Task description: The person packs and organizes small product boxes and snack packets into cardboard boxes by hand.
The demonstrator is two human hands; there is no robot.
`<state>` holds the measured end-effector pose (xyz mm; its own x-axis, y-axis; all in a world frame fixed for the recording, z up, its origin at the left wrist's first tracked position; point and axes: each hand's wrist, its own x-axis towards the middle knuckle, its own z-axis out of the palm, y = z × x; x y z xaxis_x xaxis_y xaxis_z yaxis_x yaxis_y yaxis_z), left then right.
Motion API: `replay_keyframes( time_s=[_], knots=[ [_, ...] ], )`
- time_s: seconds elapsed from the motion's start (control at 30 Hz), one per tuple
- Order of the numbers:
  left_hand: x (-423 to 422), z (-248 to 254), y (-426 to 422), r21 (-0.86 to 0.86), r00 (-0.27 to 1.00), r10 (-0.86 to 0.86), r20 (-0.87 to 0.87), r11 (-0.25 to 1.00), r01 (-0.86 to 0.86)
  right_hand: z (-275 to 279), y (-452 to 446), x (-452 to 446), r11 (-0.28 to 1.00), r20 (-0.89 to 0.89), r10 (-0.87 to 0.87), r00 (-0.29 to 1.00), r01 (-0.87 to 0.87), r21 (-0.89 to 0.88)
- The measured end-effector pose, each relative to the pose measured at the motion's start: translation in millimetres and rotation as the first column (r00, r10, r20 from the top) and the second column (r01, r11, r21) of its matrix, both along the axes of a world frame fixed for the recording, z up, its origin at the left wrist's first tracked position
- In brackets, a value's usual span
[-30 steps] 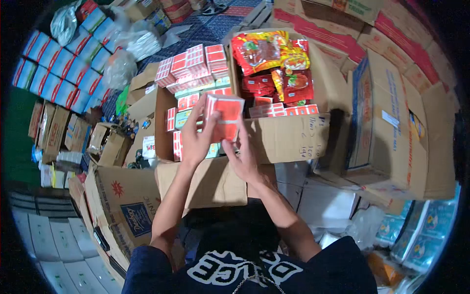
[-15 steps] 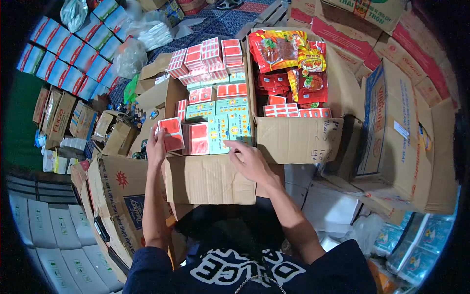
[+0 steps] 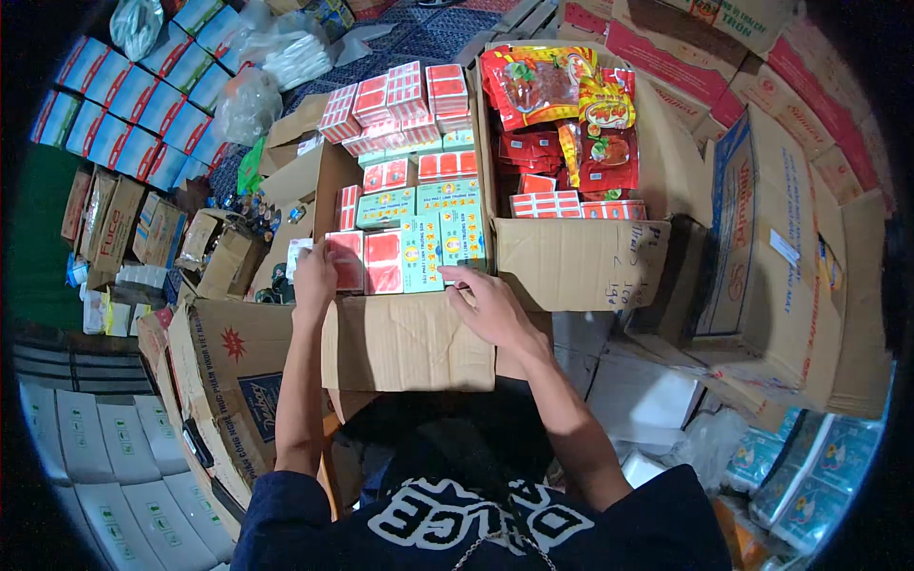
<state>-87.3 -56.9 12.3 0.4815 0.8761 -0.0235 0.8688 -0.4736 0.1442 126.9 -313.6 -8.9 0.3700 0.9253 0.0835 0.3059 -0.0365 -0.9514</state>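
An open cardboard carton (image 3: 409, 343) stands in front of me, filled with red-and-white packs and light-green printed boxes. My left hand (image 3: 315, 278) is at its front left corner, fingers closed at the left edge of a red-and-white pack (image 3: 347, 262). That pack sits beside another red pack (image 3: 385, 263). A small white piece (image 3: 297, 255) shows by the left fingertips; I cannot tell whether it is held. My right hand (image 3: 490, 309) rests over the front edge, fingers apart and bent, near the front light-green box (image 3: 420, 253). More red packs (image 3: 407, 90) are stacked at the back.
Right of it, a second carton (image 3: 581, 266) holds red-and-yellow pouches (image 3: 538, 90) and more red packs. A large open carton (image 3: 762, 276) stands farther right. On the left are a tall carton (image 3: 233, 400), white boxes (image 3: 119, 476) and stacked blue boxes (image 3: 124, 95).
My left hand has lowered the tilted red-and-white pack into the front left corner of the carton. The right hand has stayed near the front edge, shifting slightly.
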Motion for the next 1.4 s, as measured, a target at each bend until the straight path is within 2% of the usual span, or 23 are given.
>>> replay_keyframes(
  time_s=[0.07,0.1,0.2,0.23,0.33,0.37,0.47,0.5,0.6,0.67,0.77,0.8,0.87,0.9,0.93,1.03,1.07,1.17,1.2,1.27,1.3,1.33,1.4],
  knots=[
    [8.9,6.1,-7.5,0.200,0.997,-0.079,-0.021,0.976,0.082,0.7,0.3,0.4,1.000,-0.002,-0.010,1.000,0.010,0.027],
    [9.3,1.4,-2.7,0.199,0.997,-0.081,-0.020,0.976,0.083,1.0,0.3,1.1,0.999,-0.002,-0.015,1.000,0.015,0.039],
    [5.8,-21.3,23.7,0.183,0.900,-0.434,0.042,0.889,0.421,2.5,-1.2,2.1,0.999,0.024,-0.019,1.000,0.018,0.045],
    [4.8,-22.4,30.3,0.180,0.899,-0.436,0.042,0.889,0.422,3.1,-1.2,2.8,0.999,0.037,-0.019,0.999,0.017,0.051],
    [6.2,-17.2,44.1,-0.119,0.908,-0.393,0.143,0.904,0.410,5.0,-1.7,4.0,0.999,0.023,-0.020,1.000,0.019,0.045],
    [8.7,-15.1,47.6,-0.124,0.910,-0.392,0.139,0.904,0.408,4.9,-1.8,3.1,0.999,0.016,-0.019,1.000,0.019,0.042],
    [26.6,8.4,47.9,-0.320,0.924,-0.382,0.017,0.873,0.367,2.6,-0.5,2.8,0.999,0.013,-0.010,1.000,0.009,0.031],
    [27.3,4.4,55.6,-0.323,0.926,-0.376,0.018,0.875,0.361,1.8,-1.0,3.1,1.000,0.017,-0.007,1.000,0.007,0.028],
    [24.2,-8.0,80.5,-0.417,0.893,-0.418,0.166,0.791,0.447,2.5,-3.1,3.3,1.000,-0.010,0.002,1.000,-0.002,0.003],
    [24.7,-5.9,80.9,-0.380,0.889,-0.431,0.153,0.805,0.456,5.2,-3.3,5.3,1.000,-0.023,0.000,1.000,0.000,-0.004],
    [29.9,8.1,66.4,-0.322,0.881,-0.455,0.127,0.821,0.471,19.1,-9.8,6.1,0.990,0.056,0.076,0.995,-0.069,-0.124],
    [33.9,15.6,60.2,-0.301,0.886,-0.459,0.073,0.837,0.458,15.5,-11.0,5.6,0.990,0.057,0.076,0.995,-0.069,-0.127],
    [37.9,27.1,52.4,-0.251,0.890,-0.455,-0.037,0.866,0.433,0.9,-10.7,-0.4,0.996,0.217,0.080,0.973,-0.068,-0.062],
    [36.8,29.5,51.5,-0.248,0.891,-0.453,-0.038,0.868,0.431,0.1,-9.4,-4.0,0.997,0.296,0.078,0.952,-0.073,-0.026],
    [36.2,31.8,50.3,-0.249,0.896,-0.439,-0.062,0.877,0.412,-0.5,-8.9,-7.5,0.997,0.298,0.077,0.951,-0.074,-0.022],
    [45.1,29.3,50.5,-0.248,0.894,-0.437,-0.098,0.881,0.404,0.0,-11.5,-14.2,0.988,0.453,0.137,0.881,-0.090,-0.123],
    [45.5,22.3,56.7,-0.236,0.887,-0.451,-0.096,0.876,0.420,-0.1,-12.1,-14.8,0.989,0.460,0.124,0.879,-0.073,-0.126],
    [74.0,12.1,60.5,-0.204,0.861,-0.502,-0.084,0.854,0.478,-1.3,-9.5,-10.6,0.999,0.295,0.030,0.955,-0.021,-0.033],
    [95.8,20.1,45.5,-0.114,0.836,-0.547,0.039,0.829,0.547,0.0,-10.2,-6.4,0.999,0.300,0.012,0.954,-0.002,-0.033],
    [140.6,40.8,7.0,0.085,0.732,-0.631,0.256,0.769,0.633,4.8,-10.5,-0.6,1.000,0.131,-0.010,0.991,0.013,-0.017],
    [165.3,49.4,-10.6,0.106,0.678,-0.665,0.311,0.734,0.671,5.8,-9.7,0.4,1.000,0.038,-0.016,0.999,0.016,-0.006],
    [192.5,55.4,-27.4,0.128,0.622,-0.694,0.363,0.698,0.705,5.5,-8.6,0.9,1.000,0.031,-0.027,0.999,0.027,-0.001],
    [241.6,58.7,-55.9,0.194,0.382,-0.798,0.466,0.513,0.836,5.2,-6.4,5.5,0.991,-0.017,-0.080,0.997,0.081,0.105]
  ],
)
